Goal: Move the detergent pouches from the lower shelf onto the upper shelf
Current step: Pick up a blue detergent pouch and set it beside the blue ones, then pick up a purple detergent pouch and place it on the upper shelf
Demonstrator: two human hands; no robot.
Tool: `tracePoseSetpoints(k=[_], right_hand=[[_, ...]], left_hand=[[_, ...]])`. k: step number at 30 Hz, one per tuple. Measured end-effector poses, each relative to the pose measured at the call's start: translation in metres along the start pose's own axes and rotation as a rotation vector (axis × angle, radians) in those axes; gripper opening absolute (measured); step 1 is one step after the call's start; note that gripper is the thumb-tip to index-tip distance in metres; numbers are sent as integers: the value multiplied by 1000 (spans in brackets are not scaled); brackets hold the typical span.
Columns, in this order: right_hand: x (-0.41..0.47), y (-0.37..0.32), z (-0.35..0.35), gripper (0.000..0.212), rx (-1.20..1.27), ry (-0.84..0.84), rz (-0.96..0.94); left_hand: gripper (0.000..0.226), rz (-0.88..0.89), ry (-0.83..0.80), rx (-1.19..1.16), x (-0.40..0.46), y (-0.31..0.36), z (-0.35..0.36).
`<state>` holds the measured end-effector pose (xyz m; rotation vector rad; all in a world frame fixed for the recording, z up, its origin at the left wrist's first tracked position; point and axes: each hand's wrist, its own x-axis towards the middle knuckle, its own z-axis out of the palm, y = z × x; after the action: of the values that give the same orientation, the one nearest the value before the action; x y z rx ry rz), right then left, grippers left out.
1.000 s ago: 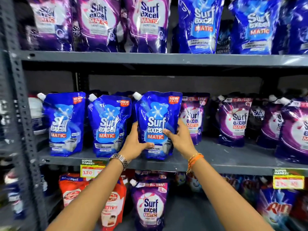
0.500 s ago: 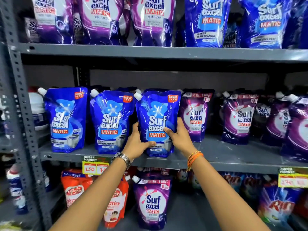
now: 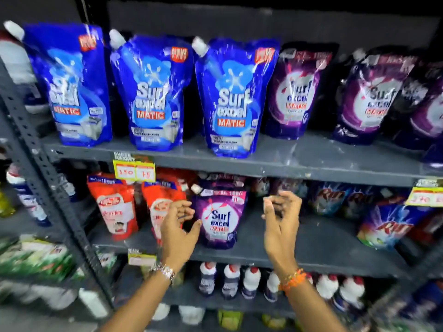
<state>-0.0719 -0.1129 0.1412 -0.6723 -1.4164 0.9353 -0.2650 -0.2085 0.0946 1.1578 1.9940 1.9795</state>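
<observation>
Three blue Surf Excel pouches stand in a row on the upper shelf (image 3: 311,161); the rightmost blue pouch (image 3: 233,97) is the one I was holding a moment ago. One shelf down, a purple Surf Excel pouch (image 3: 219,218) stands upright on the lower shelf (image 3: 323,248). My left hand (image 3: 178,232) hovers just left of this pouch, fingers apart and empty, thumb close to its edge. To the pouch's right, a short gap away, my right hand (image 3: 280,219) has its fingers curled loosely and holds nothing.
Purple Surf Excel pouches (image 3: 293,94) fill the upper shelf's right side. Orange-red pouches (image 3: 115,207) stand left of my left hand, and Rin pouches (image 3: 388,226) right. Yellow price tags (image 3: 134,170) hang on the shelf edge. White-capped bottles (image 3: 230,279) line the shelf below. A grey perforated upright (image 3: 43,178) stands left.
Both hands let go of the blue pouch, which now stands on the upper shelf, and dropped to either side of the purple pouch on the lower shelf. The view tilted downward.
</observation>
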Motion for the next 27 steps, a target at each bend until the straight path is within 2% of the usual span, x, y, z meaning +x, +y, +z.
tracePoseSetpoints(k=[4,7,10,13,19,27], right_hand=[[-9,72,8,30,-111,-197,260],[-9,119,15,48,-152,-355,423],[-4,148,27,57,-119,-484,462],[0,170,36,53,-71,-573,426],[-2,182,40,37,-68,-463,441],[-44,138,5,28,-71,-357,411]], left_hand=[[85,-236,-217,103,-11,-68,18],[112,-304,-347,197,-13,-112,31],[119,-306,-398,203,-6,-134,47],[111,-276,-372,240,0,-146,59],[106,-301,-289,212,-5,-159,71],[97,-286,-330,149,-53,-122,50]])
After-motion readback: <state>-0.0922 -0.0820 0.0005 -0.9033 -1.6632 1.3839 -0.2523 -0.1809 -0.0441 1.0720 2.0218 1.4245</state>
